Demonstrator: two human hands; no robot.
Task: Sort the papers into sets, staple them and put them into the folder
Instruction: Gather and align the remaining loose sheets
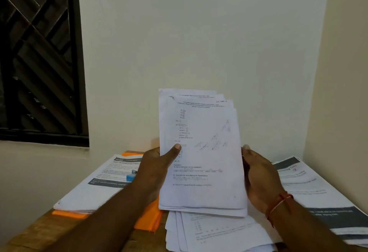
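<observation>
I hold a stack of printed white sheets [207,152] upright in front of me, its lower edge standing on loose papers [215,231] that lie on the wooden table [39,229]. My left hand [157,166] grips the stack's left edge, thumb pressed on the front page. My right hand [256,174] cups the right edge with its fingers behind the sheets. The sheets' top edges are uneven. An orange folder [149,220] lies under a left pile of printed pages [95,188]. A small blue object [131,175], perhaps the stapler, rests on that pile.
Another pile of printed pages [318,198] with dark header bands lies at the right. The table stands in a corner, with walls close behind and to the right. A dark window [39,56] is at the upper left.
</observation>
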